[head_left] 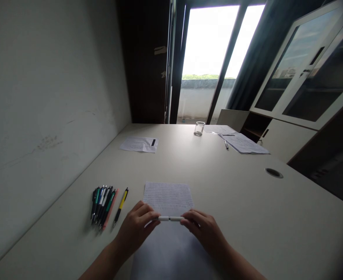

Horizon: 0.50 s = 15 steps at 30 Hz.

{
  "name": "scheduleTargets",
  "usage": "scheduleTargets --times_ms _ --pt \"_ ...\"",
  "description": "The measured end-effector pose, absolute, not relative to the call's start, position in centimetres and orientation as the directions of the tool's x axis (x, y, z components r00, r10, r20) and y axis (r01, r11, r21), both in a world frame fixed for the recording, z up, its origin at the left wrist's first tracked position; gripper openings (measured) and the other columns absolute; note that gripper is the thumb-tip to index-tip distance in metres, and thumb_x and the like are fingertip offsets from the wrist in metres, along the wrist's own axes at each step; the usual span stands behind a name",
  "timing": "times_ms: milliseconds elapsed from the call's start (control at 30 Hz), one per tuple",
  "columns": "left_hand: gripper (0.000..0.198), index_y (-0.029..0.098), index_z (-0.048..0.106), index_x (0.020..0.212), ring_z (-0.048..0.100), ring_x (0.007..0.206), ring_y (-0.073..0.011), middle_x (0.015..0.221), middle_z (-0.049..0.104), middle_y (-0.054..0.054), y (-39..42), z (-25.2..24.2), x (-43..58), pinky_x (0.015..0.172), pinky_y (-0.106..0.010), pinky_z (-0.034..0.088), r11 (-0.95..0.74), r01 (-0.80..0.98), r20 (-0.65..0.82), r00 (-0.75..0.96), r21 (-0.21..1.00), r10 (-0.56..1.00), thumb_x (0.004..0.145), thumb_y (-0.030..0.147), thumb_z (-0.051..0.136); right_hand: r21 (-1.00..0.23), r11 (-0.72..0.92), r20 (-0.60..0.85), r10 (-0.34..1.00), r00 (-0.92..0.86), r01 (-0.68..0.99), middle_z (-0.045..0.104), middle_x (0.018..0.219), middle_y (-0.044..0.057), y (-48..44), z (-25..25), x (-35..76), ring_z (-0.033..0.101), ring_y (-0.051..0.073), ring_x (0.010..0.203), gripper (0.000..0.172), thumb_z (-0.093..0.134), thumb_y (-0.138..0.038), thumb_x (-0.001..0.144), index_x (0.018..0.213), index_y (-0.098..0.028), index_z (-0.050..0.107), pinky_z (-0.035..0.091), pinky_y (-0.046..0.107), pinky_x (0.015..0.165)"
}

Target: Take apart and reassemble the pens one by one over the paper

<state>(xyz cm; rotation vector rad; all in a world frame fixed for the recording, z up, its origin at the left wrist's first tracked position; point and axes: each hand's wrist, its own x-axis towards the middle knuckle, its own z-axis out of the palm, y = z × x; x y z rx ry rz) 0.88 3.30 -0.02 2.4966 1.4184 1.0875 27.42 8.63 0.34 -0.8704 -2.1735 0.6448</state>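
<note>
Both hands hold a white pen [170, 219] level above a written sheet of paper [168, 197] on the desk [218, 179]. My left hand [136, 227] pinches the pen's left end. My right hand [205, 229] pinches its right end. Just left of my left hand lies a yellow-and-black pen [120, 206], and further left a row of several pens [103, 206] with green, blue and pink barrels.
A folded paper [139, 144] lies at the far left of the desk. A glass [199, 128], more papers [241, 143] and a pen [226, 144] sit at the far right. A round cable hole [273, 173] is at the right. A wall runs along the left, a cabinet stands right.
</note>
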Motion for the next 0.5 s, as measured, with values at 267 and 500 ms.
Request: scheduleTargets --times_ms 267,500 --pt "0.013 0.022 0.068 0.105 0.059 0.086 -0.0206 0.092 0.067 -0.004 3.3 -0.1 0.9 0.071 -0.033 0.055 -0.562 0.736 0.534 0.322 0.378 0.782 0.093 0.018 0.066 -0.669 0.639 0.382 0.733 -0.563 0.379 0.071 0.075 0.004 8.7 0.7 27.5 0.064 0.015 0.063 0.041 0.049 -0.052 0.100 0.092 -0.020 0.073 0.051 0.024 0.063" --pt "0.017 0.021 0.067 0.106 0.061 0.087 -0.0209 0.094 0.067 -0.004 3.4 -0.2 0.6 0.072 -0.034 0.054 -0.531 0.747 0.516 0.295 0.399 0.804 0.091 0.014 0.067 -0.668 0.690 0.522 0.702 -0.485 0.280 0.073 0.086 0.006 8.8 -0.2 27.2 0.067 0.015 0.068 0.026 0.058 -0.042 0.098 0.109 -0.021 0.068 0.056 0.024 0.064"
